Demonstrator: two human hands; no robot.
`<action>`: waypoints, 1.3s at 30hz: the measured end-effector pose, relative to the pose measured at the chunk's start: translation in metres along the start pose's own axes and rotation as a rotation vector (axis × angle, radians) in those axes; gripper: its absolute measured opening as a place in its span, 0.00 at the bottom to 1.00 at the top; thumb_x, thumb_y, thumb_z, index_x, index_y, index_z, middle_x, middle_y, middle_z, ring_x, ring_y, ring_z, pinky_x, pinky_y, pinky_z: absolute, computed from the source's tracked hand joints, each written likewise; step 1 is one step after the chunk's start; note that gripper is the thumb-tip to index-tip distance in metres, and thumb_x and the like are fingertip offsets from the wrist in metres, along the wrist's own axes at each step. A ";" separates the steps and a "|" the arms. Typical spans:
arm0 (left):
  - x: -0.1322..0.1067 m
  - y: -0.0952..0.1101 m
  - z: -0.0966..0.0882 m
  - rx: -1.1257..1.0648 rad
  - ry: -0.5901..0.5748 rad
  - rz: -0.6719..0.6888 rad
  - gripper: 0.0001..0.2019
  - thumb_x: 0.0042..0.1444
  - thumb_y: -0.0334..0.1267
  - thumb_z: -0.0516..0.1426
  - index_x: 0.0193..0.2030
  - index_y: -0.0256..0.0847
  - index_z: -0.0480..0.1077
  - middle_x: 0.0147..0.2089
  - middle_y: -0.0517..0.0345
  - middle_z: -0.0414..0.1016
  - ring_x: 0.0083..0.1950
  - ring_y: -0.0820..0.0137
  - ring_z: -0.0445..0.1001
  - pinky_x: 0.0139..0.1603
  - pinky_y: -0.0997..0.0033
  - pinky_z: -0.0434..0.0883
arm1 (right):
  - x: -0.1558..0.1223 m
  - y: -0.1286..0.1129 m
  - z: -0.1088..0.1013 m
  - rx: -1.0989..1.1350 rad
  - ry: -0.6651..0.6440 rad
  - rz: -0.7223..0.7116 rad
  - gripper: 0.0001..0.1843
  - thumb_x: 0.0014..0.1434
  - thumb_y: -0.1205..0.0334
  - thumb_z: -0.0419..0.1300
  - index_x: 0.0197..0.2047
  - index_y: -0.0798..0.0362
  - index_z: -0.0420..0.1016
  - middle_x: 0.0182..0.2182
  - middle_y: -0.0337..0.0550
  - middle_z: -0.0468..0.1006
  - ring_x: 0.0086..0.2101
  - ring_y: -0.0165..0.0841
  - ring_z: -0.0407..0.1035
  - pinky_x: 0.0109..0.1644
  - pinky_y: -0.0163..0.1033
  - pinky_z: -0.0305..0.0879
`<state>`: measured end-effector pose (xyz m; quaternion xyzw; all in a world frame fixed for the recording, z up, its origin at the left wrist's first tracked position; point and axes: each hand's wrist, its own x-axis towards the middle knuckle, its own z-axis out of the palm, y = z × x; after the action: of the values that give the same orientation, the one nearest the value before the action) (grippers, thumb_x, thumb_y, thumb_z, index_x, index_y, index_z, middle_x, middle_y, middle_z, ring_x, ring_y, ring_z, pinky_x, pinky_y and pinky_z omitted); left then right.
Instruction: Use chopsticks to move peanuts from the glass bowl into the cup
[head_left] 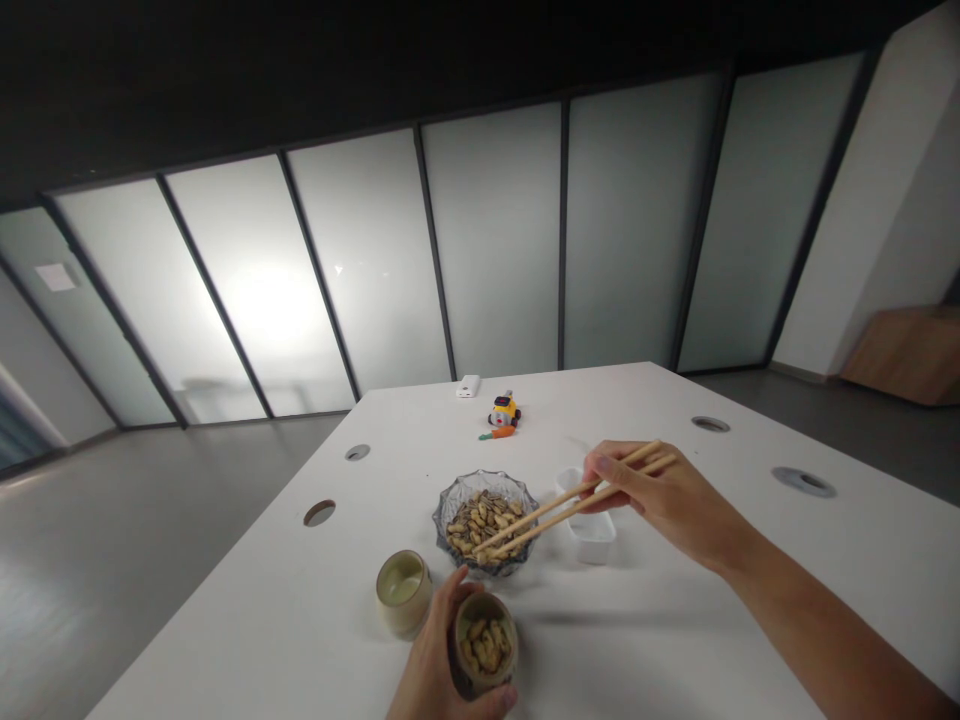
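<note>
My right hand (pixel 637 485) grips a pair of wooden chopsticks (pixel 559 508). Their tips reach into a scalloped glass bowl (pixel 442 535) of peanuts and what look like sunflower seeds (pixel 486 518). Whether a nut sits between the tips I cannot tell. Wrapped around a small ceramic cup (pixel 511 655) is my left hand (pixel 442 660), tilting the cup's mouth toward me. Peanuts (pixel 486 645) in their shells lie inside that cup. Just left of my left hand stands a second, similar cup (pixel 403 595), with no nuts visible in it.
White square containers (pixel 592 540) stand right of the bowl, partly behind my right hand. Farther back lie a toy carrot (pixel 498 433), a yellow toy vehicle (pixel 505 409) and a white box-shaped device (pixel 468 386). Round holes (pixel 319 513) pierce the white table (pixel 262 610).
</note>
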<state>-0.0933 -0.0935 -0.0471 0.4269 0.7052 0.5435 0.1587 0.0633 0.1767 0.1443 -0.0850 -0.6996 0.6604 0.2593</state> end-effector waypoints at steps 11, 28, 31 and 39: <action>0.003 0.000 0.001 -0.042 -0.023 0.026 0.50 0.43 0.41 0.71 0.73 0.45 0.54 0.64 0.43 0.75 0.63 0.48 0.77 0.66 0.51 0.72 | -0.012 -0.013 0.011 -0.142 -0.249 -0.013 0.24 0.60 0.38 0.72 0.31 0.54 0.85 0.30 0.46 0.84 0.33 0.39 0.82 0.38 0.39 0.81; -0.002 -0.001 -0.001 0.026 -0.011 0.012 0.51 0.43 0.34 0.69 0.74 0.44 0.56 0.67 0.42 0.73 0.66 0.46 0.75 0.69 0.49 0.70 | -0.005 0.017 0.026 -0.597 -0.053 -0.310 0.19 0.71 0.47 0.61 0.34 0.50 0.83 0.33 0.44 0.82 0.32 0.36 0.74 0.37 0.38 0.70; -0.003 0.000 -0.001 0.024 -0.016 0.021 0.50 0.44 0.35 0.69 0.75 0.44 0.55 0.68 0.42 0.73 0.67 0.47 0.75 0.69 0.51 0.70 | -0.004 0.022 0.027 -0.597 -0.084 -0.326 0.19 0.72 0.47 0.61 0.35 0.50 0.83 0.34 0.44 0.82 0.33 0.36 0.75 0.39 0.38 0.71; -0.001 0.000 -0.001 0.068 -0.027 0.008 0.52 0.43 0.33 0.70 0.75 0.44 0.54 0.68 0.41 0.73 0.67 0.47 0.75 0.69 0.50 0.70 | -0.003 0.026 0.027 -0.640 -0.161 -0.352 0.24 0.74 0.43 0.59 0.35 0.51 0.83 0.35 0.45 0.82 0.36 0.37 0.76 0.42 0.40 0.70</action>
<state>-0.0931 -0.0953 -0.0469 0.4422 0.7192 0.5140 0.1516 0.0471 0.1544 0.1190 0.0121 -0.8928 0.3580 0.2733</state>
